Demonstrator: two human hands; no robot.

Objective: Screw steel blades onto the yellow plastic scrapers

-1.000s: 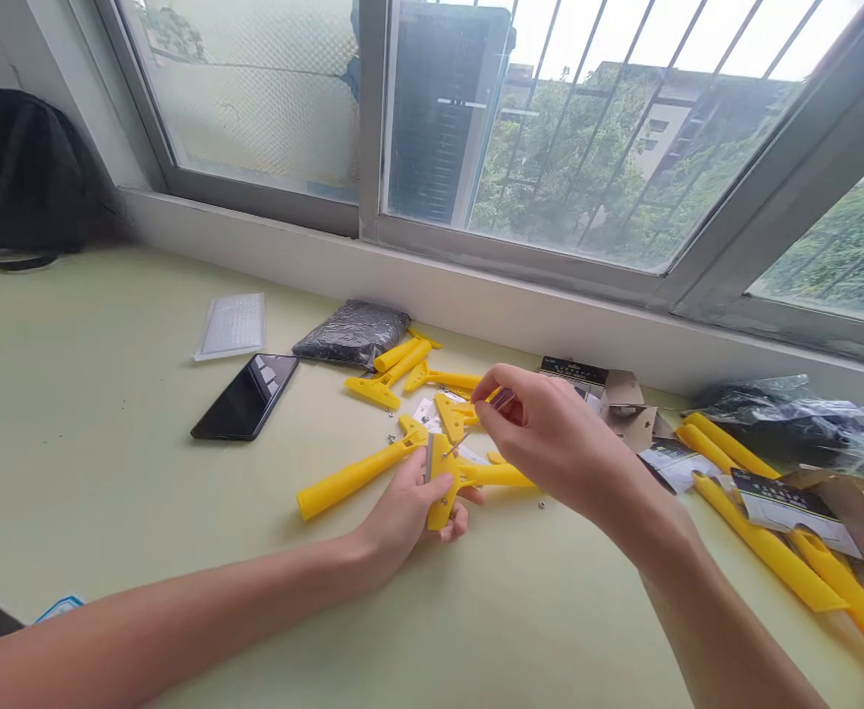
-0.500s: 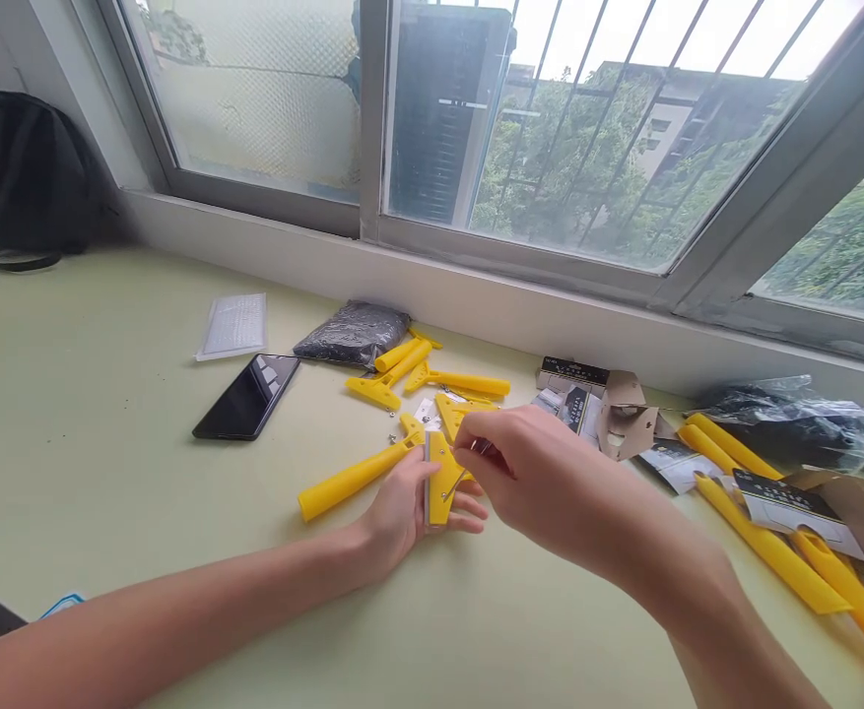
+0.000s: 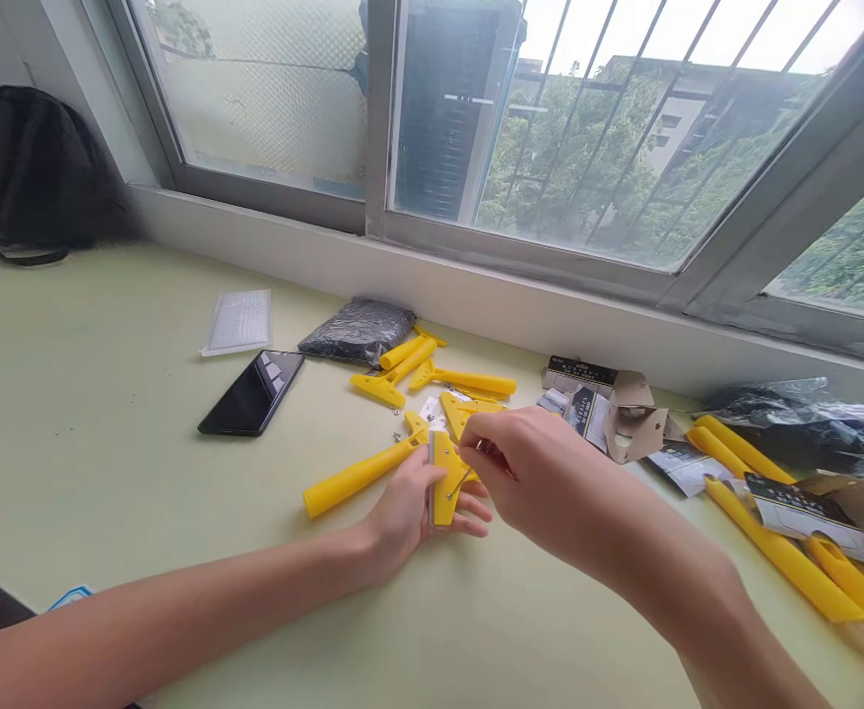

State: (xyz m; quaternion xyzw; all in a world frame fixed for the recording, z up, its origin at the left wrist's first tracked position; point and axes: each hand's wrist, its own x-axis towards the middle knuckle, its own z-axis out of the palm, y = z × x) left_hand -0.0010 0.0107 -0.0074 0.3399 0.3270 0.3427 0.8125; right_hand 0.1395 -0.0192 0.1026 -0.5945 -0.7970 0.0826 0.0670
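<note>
My left hand (image 3: 396, 507) is closed round a yellow scraper (image 3: 443, 473), thumb on its face and the other fingers beneath. A pale blade strip lines the left edge of its head, and small screws show on the face. In my right hand (image 3: 531, 461) is a thin bent metal rod, which looks like a hex key (image 3: 462, 482). Its tip meets the lower screw on the scraper head; the grip end is hidden in my curled fingers. Just left of the scraper lies a yellow handle (image 3: 358, 481). Behind my hands are several more yellow scrapers (image 3: 476, 381) and loose small screws.
A black phone (image 3: 252, 392) and a clear plastic case (image 3: 239, 322) lie to the left. Near the sill is a black plastic packet (image 3: 359, 331). Opened cardboard packaging (image 3: 630, 418) and yellow handles (image 3: 778, 547) occupy the right. A black backpack (image 3: 43, 177) stands far left.
The whole view has shifted slightly, so things appear a little further right. Both hands keep their hold, with the rod's tip still at the lower screw.
</note>
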